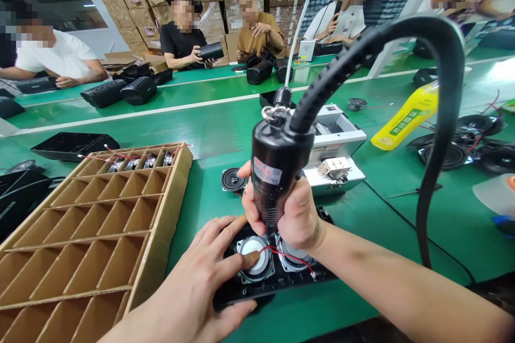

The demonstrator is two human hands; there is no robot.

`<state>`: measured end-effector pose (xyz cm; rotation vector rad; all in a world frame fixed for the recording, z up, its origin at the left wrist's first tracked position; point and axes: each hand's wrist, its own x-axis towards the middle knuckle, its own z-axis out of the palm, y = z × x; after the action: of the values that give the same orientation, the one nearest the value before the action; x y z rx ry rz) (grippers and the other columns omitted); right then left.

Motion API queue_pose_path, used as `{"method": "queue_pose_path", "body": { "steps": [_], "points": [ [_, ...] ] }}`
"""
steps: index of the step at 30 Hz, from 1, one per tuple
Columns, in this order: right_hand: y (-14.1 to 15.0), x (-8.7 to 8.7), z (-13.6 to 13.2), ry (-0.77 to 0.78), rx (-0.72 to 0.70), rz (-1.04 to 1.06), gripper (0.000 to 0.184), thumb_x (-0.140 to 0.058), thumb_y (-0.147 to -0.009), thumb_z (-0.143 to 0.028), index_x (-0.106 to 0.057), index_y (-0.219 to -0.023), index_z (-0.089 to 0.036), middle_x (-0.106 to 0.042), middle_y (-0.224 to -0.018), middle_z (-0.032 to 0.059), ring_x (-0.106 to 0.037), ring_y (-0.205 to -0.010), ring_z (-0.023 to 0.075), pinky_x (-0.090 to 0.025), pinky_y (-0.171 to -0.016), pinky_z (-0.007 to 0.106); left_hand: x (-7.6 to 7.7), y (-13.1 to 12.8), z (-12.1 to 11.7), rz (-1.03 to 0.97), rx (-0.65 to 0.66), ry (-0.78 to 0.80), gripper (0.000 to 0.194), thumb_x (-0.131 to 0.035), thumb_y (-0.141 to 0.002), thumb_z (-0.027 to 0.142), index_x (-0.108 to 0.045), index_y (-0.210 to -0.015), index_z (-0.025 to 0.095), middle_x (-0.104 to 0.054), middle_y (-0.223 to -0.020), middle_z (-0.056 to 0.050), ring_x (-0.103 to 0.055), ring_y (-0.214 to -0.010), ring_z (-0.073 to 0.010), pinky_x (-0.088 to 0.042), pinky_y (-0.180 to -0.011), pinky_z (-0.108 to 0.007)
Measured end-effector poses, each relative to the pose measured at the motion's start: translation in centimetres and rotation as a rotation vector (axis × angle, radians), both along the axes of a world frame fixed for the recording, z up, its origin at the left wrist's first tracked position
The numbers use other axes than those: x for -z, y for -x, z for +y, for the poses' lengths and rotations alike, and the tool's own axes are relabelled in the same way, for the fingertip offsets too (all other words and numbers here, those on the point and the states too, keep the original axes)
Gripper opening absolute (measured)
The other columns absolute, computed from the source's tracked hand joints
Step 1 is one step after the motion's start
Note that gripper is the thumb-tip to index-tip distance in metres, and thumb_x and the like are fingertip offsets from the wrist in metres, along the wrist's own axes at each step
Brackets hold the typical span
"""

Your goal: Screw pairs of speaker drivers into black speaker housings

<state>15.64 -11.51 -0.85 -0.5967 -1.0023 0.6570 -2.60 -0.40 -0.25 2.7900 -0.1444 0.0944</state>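
My right hand [289, 211] is wrapped round a black electric screwdriver [277, 163] held upright, its tip hidden behind my fingers over a black speaker panel [277, 278]. A thick black cable [438, 118] arcs from the tool's top. The panel lies on the green bench and carries two round speaker drivers [254, 257], joined by a red wire [289, 255]. My left hand [201, 278] lies flat on the panel's left end, fingers spread, index finger pressing the left driver.
A cardboard divider tray [92, 225] with several drivers in its far row stands at left. A loose driver [233, 179] and a white screw feeder box [338, 155] sit behind the panel. A yellow bottle [406, 118] and more drivers [454, 155] lie at right. Other people work across the bench.
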Motion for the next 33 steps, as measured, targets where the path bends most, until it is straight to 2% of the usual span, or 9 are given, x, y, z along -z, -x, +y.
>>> {"method": "queue_pose_path", "body": {
  "steps": [6,11,13,16,19,21,25,28,33],
  "points": [
    [0.2,0.4,0.0,0.022,-0.041,-0.007,0.060,-0.057,-0.096,-0.075,-0.062,-0.115,-0.018,-0.057,-0.071,-0.0005,-0.050,-0.053,0.0084,-0.041,-0.048,0.019,-0.9,0.2,0.5,-0.025,0.023,-0.044,0.046,-0.068,-0.098,0.049,-0.065,-0.141,0.035,-0.044,-0.164,-0.008,-0.043,-0.147,-0.0422,-0.056,-0.107,-0.065],
    [0.3,0.6,-0.2,0.023,-0.007,-0.006,0.061,-0.059,-0.094,-0.076,-0.061,-0.114,-0.017,-0.056,-0.069,-0.0002,-0.050,-0.051,0.0099,-0.039,-0.044,0.020,-0.8,-0.1,0.3,-0.054,-0.024,0.057,0.031,-0.049,-0.108,0.031,-0.070,-0.131,0.034,-0.050,-0.159,-0.003,-0.048,-0.146,-0.0299,-0.051,-0.117,-0.049],
    [0.4,0.3,-0.3,0.014,0.024,0.005,0.063,-0.054,-0.097,-0.075,-0.059,-0.125,-0.019,-0.058,-0.073,0.0003,-0.050,-0.050,0.0105,-0.039,-0.043,0.021,-0.3,-0.4,0.1,-0.043,-0.105,0.100,0.029,-0.051,-0.107,0.028,-0.070,-0.128,0.031,-0.051,-0.158,-0.005,-0.052,-0.144,-0.0287,-0.052,-0.117,-0.047],
    [0.2,-1.3,-0.9,-0.002,0.086,0.042,0.061,-0.045,-0.100,-0.077,-0.056,-0.132,-0.025,-0.058,-0.073,-0.0020,-0.048,-0.046,0.0105,-0.040,-0.043,0.023,0.5,-0.9,-0.2,0.006,-0.205,0.083,0.034,-0.067,-0.098,0.036,-0.068,-0.130,0.028,-0.051,-0.158,-0.011,-0.053,-0.142,-0.0362,-0.055,-0.112,-0.058],
    [-0.9,-3.9,-2.5,-0.027,0.228,0.099,0.059,-0.050,-0.095,-0.080,-0.061,-0.121,-0.029,-0.058,-0.065,-0.0046,-0.046,-0.040,0.0117,-0.040,-0.039,0.024,1.1,-1.5,-0.5,0.064,-0.252,-0.007,0.047,-0.086,-0.082,0.044,-0.072,-0.124,0.028,-0.054,-0.156,-0.013,-0.053,-0.139,-0.0447,-0.055,-0.104,-0.068],
    [-2.3,-5.8,-4.1,-0.050,0.358,0.078,0.057,-0.054,-0.093,-0.081,-0.066,-0.116,-0.030,-0.060,-0.063,-0.0040,-0.048,-0.040,0.0135,-0.042,-0.038,0.026,1.4,-1.8,-0.5,0.062,-0.265,-0.039,0.051,-0.093,-0.074,0.046,-0.074,-0.117,0.028,-0.056,-0.154,-0.013,-0.054,-0.136,-0.0465,-0.057,-0.100,-0.068],
    [-6.2,-8.3,-7.3,-0.067,0.673,-0.074,0.050,-0.061,-0.094,-0.073,-0.073,-0.114,-0.028,-0.060,-0.064,-0.0030,-0.053,-0.044,0.0140,-0.044,-0.038,0.028,1.4,-2.2,-0.6,0.045,-0.252,0.000,0.047,-0.094,-0.074,0.033,-0.074,-0.117,0.032,-0.058,-0.151,-0.006,-0.057,-0.133,-0.0384,-0.059,-0.100,-0.055],
    [-8.8,-8.8,-8.5,-0.068,0.863,-0.123,0.056,-0.065,-0.088,-0.076,-0.074,-0.109,-0.025,-0.056,-0.062,-0.0030,-0.051,-0.043,0.0148,-0.038,-0.033,0.028,1.2,-2.2,-0.5,0.064,-0.241,0.028,0.044,-0.089,-0.077,0.025,-0.074,-0.118,0.034,-0.064,-0.141,-0.002,-0.064,-0.124,-0.0327,-0.060,-0.097,-0.049],
    [-10.2,-8.4,-8.2,0.011,0.879,-0.082,0.070,-0.080,-0.067,-0.081,-0.072,-0.105,-0.023,-0.057,-0.060,-0.0012,-0.050,-0.040,0.0166,-0.037,-0.035,0.029,1.6,-2.0,0.1,0.035,-0.189,0.010,0.038,-0.083,-0.084,0.031,-0.074,-0.121,0.034,-0.066,-0.138,-0.004,-0.067,-0.119,-0.0329,-0.062,-0.091,-0.045]
  ]
}}
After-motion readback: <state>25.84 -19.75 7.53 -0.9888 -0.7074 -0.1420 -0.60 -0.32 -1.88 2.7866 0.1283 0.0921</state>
